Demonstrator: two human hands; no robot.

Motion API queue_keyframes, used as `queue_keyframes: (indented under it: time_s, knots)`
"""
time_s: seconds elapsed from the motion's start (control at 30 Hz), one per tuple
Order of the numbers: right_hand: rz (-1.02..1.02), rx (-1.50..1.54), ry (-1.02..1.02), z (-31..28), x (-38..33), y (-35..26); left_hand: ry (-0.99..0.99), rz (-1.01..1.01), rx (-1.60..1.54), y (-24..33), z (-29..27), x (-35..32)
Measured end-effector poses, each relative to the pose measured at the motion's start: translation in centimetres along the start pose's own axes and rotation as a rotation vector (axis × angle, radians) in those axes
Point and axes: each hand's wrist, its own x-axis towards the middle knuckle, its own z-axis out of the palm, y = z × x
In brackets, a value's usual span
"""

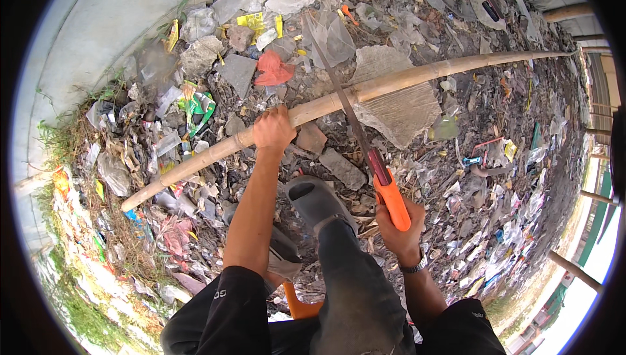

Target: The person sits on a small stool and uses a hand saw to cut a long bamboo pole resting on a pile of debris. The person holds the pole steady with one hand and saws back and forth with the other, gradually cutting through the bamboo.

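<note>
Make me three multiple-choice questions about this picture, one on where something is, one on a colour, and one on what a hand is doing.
1. Where does the saw blade meet the bamboo pole?
A. To the right of the left hand
B. At the pole's far left end
C. It lies apart from the pole

2. What colour is the saw handle?
A. Blue
B. Orange
C. Black

3. What is the right hand doing?
A. Resting open on the knee
B. Gripping the pole
C. Gripping the saw handle

Answers:
1 A, the blade crosses the pole just right of the left hand that clasps it.
2 B, the grip is bright orange against the grey litter.
3 C, the fingers close around the orange grip, with a wristwatch below.
</note>
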Motion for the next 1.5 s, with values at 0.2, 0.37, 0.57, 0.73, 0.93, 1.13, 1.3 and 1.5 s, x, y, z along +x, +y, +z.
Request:
queue_keyframes:
  time_s: [0.2, 0.37, 0.57, 0.73, 0.93, 1.13, 1.3, 1.5]
  knots:
    - [0.064, -0.023, -0.091, 0.7, -1.8, 1.8, -0.074, -0.067, 0.011, -0.9, 1.1, 0.0]
    - [0.116, -0.056, -0.101, -2.1, -5.7, 1.1, -0.075, -0.062, 0.026, -1.2, 1.3, -0.1]
    - [0.050, -0.015, 0.011, 0.3, -1.2, 2.8, -0.037, -0.023, 0.007, -0.5, 0.7, 0.0]
    - [-0.002, 0.034, -0.031, 0.5, 1.3, 5.5, -0.117, -0.044, 0.023, -0.8, -0.5, 1.3]
    - [0.018, 0.027, -0.084, -0.8, 2.3, -1.5, -0.081, -0.044, 0.025, -0.7, -0.1, 0.7]
    - [-0.013, -0.035, -0.194, -1.8, 3.6, -6.4, -0.002, -0.025, 0.079, -0.9, 0.9, 0.5]
    - [-0.005, 0.099, -0.261, -2.8, 5.2, -10.2, 0.088, 0.019, 0.126, -0.9, 1.0, 0.0]
    - [-0.067, 0.211, -0.368, -2.9, 9.7, -12.8, 0.107, 0.009, 0.151, -0.7, 1.5, -0.3]
